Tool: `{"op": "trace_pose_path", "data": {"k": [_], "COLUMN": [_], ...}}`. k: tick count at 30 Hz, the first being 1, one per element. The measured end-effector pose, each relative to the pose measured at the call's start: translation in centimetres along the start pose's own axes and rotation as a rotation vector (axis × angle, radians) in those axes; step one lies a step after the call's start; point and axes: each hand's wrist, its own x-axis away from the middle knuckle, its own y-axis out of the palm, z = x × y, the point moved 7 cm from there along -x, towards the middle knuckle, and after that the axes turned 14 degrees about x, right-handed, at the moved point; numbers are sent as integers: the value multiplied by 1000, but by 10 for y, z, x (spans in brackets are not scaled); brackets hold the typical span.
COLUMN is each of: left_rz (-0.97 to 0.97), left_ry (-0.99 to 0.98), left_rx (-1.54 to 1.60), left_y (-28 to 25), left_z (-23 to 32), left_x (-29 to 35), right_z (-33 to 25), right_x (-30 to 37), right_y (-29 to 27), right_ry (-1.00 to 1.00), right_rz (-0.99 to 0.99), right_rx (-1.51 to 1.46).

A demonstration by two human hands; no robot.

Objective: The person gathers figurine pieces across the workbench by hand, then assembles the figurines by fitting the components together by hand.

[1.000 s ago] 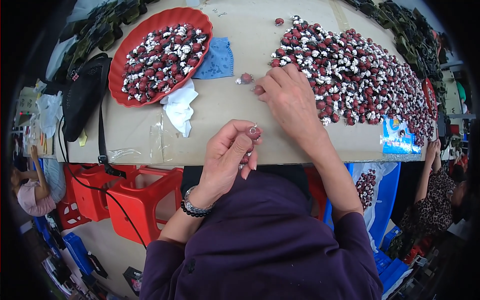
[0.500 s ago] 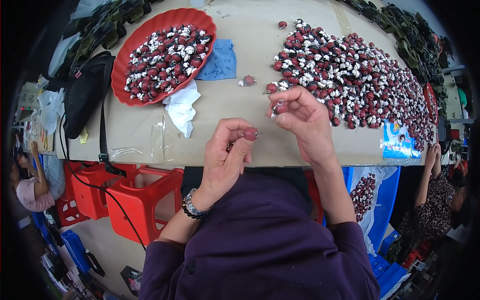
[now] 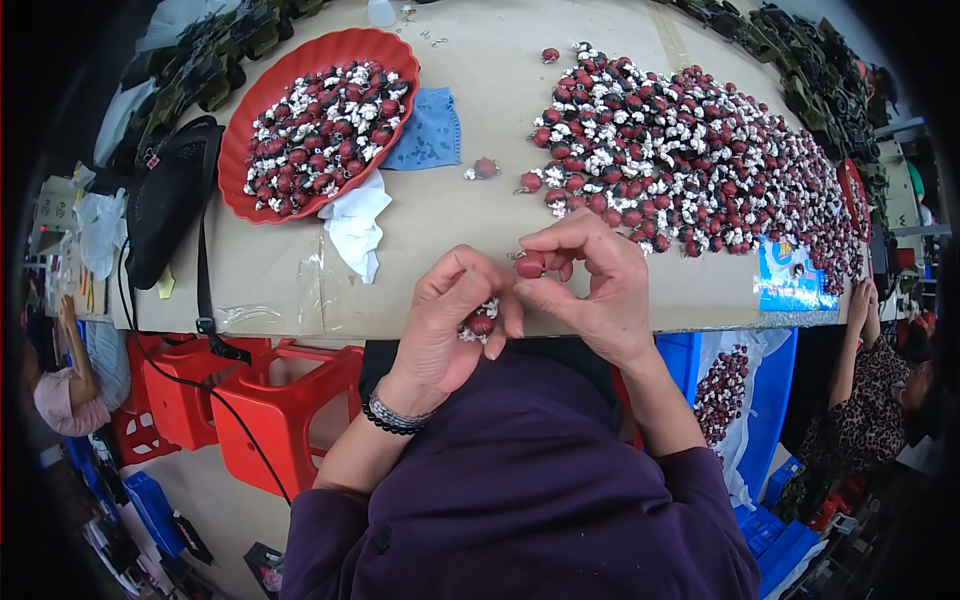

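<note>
Between the thumb and index finger of my right hand [image 3: 600, 290] is a dark red ball charm [image 3: 530, 264] with a small metal ring. My left hand [image 3: 440, 325], palm partly turned up, cups another red-and-white charm [image 3: 481, 325] in its curled fingers. Its fingertips come close to the right hand's; whether they touch I cannot tell. Both hands hover over the table's near edge. Past the right hand spreads a big pile of red, white and black charms [image 3: 690, 150]. One loose charm [image 3: 483, 169] lies apart, left of that pile.
At the left a red scalloped bowl [image 3: 232, 150] holds many charms. Beside it lie a blue cloth [image 3: 430, 130], a white tissue [image 3: 355, 230] and a black bag [image 3: 165, 215]. A blue-and-white packet [image 3: 790, 280] sits at the right edge. Red stools [image 3: 285, 420] stand below; people sit at both sides.
The charm at my left fingertips is no longer there; a charm now shows in that palm. My right hand has moved down and left, now showing a red charm at its fingertips.
</note>
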Motion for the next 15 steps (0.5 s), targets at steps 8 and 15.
{"op": "trace_pose_path", "data": {"k": [8,15], "left_rz": [101,131], "left_ry": [-47,24], "left_rx": [-137,-171], "left_y": [4,1], "left_z": [-3,-1], "left_x": [3,3], "right_z": [-23,-18], "right_x": [0,1], "right_y": [0,3], "right_ry": [-236,-199], "right_rz": [60,30], "right_rx": [291,272]}}
